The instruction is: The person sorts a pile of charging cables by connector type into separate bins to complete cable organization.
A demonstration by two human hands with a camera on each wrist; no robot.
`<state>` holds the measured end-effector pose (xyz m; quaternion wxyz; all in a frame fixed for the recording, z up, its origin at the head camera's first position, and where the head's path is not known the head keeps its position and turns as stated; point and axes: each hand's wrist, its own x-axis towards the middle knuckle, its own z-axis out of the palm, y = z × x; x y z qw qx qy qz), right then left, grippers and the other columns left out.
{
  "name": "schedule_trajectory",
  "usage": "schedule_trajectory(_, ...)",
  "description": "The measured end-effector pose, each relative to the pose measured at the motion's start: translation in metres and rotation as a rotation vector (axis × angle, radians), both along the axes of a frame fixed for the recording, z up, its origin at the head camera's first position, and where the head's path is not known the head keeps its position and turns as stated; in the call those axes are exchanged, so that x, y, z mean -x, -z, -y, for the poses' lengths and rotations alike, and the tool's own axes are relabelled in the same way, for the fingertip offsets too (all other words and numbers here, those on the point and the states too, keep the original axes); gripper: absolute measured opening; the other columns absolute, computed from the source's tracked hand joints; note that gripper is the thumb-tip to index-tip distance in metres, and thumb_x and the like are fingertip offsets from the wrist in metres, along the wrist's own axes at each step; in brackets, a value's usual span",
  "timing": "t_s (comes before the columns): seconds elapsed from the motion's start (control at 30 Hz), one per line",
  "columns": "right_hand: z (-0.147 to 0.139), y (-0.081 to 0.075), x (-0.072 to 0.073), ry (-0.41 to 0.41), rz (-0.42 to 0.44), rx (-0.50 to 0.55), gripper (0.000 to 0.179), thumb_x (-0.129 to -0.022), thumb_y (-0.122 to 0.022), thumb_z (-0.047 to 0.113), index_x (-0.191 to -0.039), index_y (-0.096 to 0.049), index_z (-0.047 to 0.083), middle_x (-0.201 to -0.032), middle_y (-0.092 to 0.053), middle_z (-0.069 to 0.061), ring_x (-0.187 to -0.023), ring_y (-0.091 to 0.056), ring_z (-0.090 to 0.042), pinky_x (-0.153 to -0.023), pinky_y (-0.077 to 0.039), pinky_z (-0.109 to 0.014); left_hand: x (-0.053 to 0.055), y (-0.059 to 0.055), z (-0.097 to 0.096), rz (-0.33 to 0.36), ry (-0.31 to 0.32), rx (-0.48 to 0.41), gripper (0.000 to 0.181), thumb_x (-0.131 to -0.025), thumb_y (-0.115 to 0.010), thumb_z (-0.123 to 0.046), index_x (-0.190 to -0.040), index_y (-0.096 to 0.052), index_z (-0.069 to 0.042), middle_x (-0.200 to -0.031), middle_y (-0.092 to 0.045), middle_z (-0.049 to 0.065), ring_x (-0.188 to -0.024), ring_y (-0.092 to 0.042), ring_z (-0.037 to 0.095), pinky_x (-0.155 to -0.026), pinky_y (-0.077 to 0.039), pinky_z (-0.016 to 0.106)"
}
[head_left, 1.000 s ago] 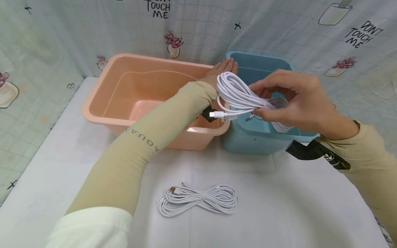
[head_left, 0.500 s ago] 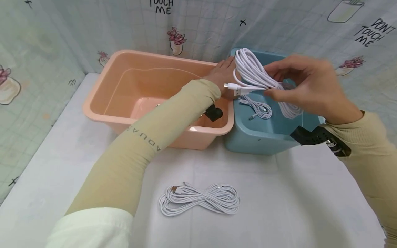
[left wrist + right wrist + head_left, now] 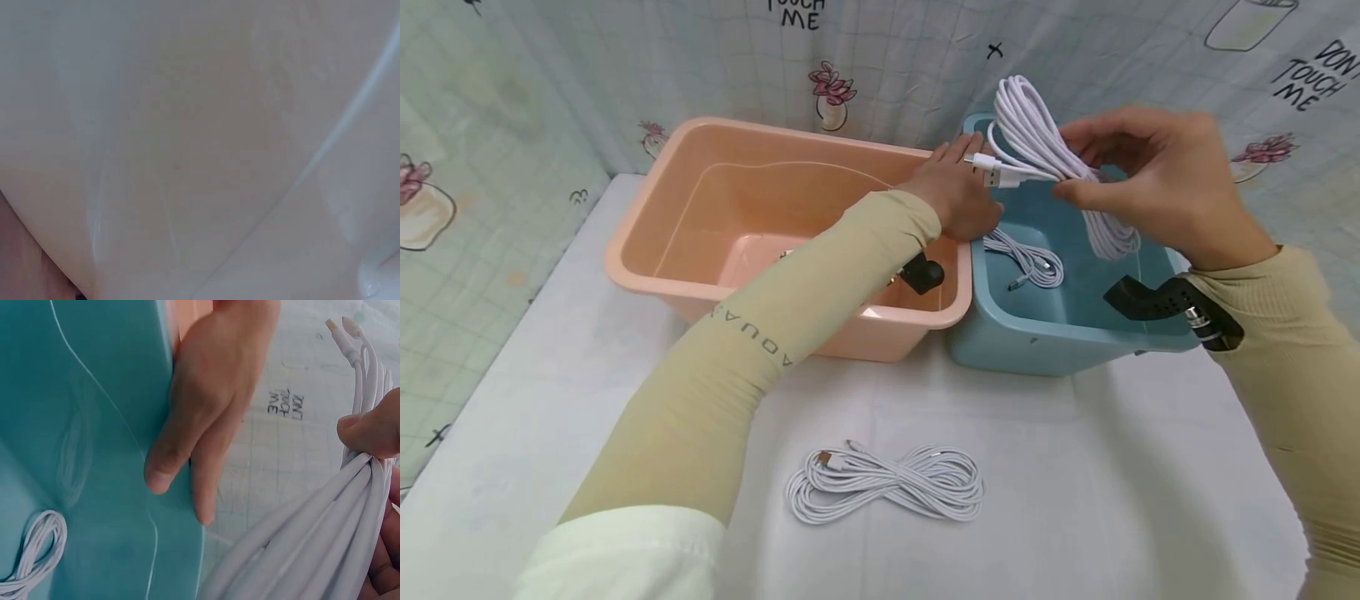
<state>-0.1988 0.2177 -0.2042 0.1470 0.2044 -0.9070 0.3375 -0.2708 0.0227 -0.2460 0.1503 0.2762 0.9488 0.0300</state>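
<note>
White USB cable bundle (image 3: 1037, 137) hangs above the blue tub (image 3: 1075, 340), long axis slanting from upper left to lower right. Leftmost I see the peach tub (image 3: 737, 196); in front of it, a second coiled cable (image 3: 891, 483) lies on the surface (image 3: 1045, 508). Next, the left hand (image 3: 953, 193) rests, fingers straight, where the tubs meet, just beside the plugs (image 3: 996, 174); rightmost, the right hand (image 3: 1165, 179) pinches the bundle's middle between thumb and fingers.

L-wrist view dim, v. blurry

Cable (image 3: 1040, 142) in right grip (image 3: 1180, 183), blue tub (image 3: 1022, 352)
</note>
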Motion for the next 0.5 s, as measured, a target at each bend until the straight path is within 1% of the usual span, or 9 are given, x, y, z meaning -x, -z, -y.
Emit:
schedule_trajectory(0.13, -0.003, 0.003, 0.007, 0.034, 0.04, 0.044, 0.046, -0.076, -0.08, 0.004, -0.12, -0.07, 0.013, -0.101, -0.067, 0.014, -0.086, -0.063, -0.008, -0.084, -0.049, -0.002, 0.0, 0.0, -0.001, -0.027, 0.017, 0.034, 0.074, -0.101, -0.025, -0.048, -0.157, 0.004, -0.01, -0.165, 0.017, 0.008, -0.155, 0.016, 0.025, -0.129, 0.008, 0.04)
schedule_trajectory(0.2, -0.004, 0.004, 0.01, 0.048, 0.054, 0.06, 0.045, -0.077, -0.08, 0.006, -0.12, -0.07, 0.013, -0.1, -0.067, 0.013, -0.086, -0.063, -0.008, -0.083, -0.049, -0.002, -0.001, 0.0, -0.001, -0.025, 0.012, 0.03, 0.076, -0.1, -0.025, -0.048, -0.156, 0.008, -0.009, -0.165, 0.017, 0.007, -0.155, 0.016, 0.025, -0.128, 0.008, 0.04)
schedule_trajectory(0.37, -0.007, 0.007, 0.019, 0.075, 0.068, 0.086, 0.043, -0.078, -0.08, 0.009, -0.119, -0.07, 0.014, -0.098, -0.066, 0.016, -0.085, -0.063, -0.005, -0.08, -0.048, 0.0, 0.001, 0.001, -0.002, 0.001, 0.001, 0.026, 0.077, -0.1, -0.022, -0.047, -0.154, 0.019, -0.01, -0.163, 0.024, 0.005, -0.154, 0.02, 0.023, -0.128, 0.01, 0.039)
schedule_trajectory(0.5, -0.011, 0.01, 0.025, 0.085, 0.075, 0.116, 0.043, -0.078, -0.08, 0.009, -0.119, -0.07, 0.014, -0.097, -0.066, 0.016, -0.085, -0.062, -0.005, -0.079, -0.048, -0.001, 0.001, 0.001, -0.002, 0.006, 0.002, 0.031, 0.076, -0.1, -0.02, -0.046, -0.153, 0.022, -0.011, -0.162, 0.027, 0.005, -0.153, 0.021, 0.022, -0.128, 0.011, 0.038)
